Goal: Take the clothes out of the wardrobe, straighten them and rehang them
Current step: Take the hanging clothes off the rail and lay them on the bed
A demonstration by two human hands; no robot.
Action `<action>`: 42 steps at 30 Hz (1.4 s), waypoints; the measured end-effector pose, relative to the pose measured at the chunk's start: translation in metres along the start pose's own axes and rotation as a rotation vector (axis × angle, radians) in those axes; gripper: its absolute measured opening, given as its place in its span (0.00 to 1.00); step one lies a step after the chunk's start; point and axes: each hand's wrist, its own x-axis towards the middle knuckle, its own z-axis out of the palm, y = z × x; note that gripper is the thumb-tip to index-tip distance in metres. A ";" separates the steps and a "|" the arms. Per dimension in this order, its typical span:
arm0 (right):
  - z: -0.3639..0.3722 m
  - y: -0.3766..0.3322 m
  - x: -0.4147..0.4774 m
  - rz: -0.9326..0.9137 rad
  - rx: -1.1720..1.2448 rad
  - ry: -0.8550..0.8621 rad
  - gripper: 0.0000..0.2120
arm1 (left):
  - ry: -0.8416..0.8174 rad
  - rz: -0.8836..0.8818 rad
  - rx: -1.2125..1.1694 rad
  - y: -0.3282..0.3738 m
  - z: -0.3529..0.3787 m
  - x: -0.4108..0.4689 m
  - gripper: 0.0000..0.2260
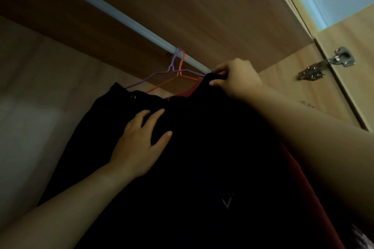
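Note:
A black garment (202, 157) with a small pale V logo hangs inside the wardrobe below the white rail (113, 12). My right hand (236, 79) pinches the garment's top edge close to the rail. My left hand (141, 143) lies flat on the front of the black cloth with its fingers spread. A purple hanger (172, 66) and an orange hanger (181, 68) are hooked on the rail just behind the garment. A red garment (188, 92) shows between the orange hanger and the black cloth. What carries the black garment is hidden.
Wooden wardrobe panels (202, 6) close in above and behind the rail. The open door (354, 46) stands at the right with a metal hinge (327, 62). A dark red cloth edge (299, 168) runs down under my right forearm.

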 end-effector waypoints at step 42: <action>-0.098 -0.018 -0.472 0.146 0.062 -0.277 0.13 | -0.016 0.064 -0.229 0.083 -0.006 -0.326 0.07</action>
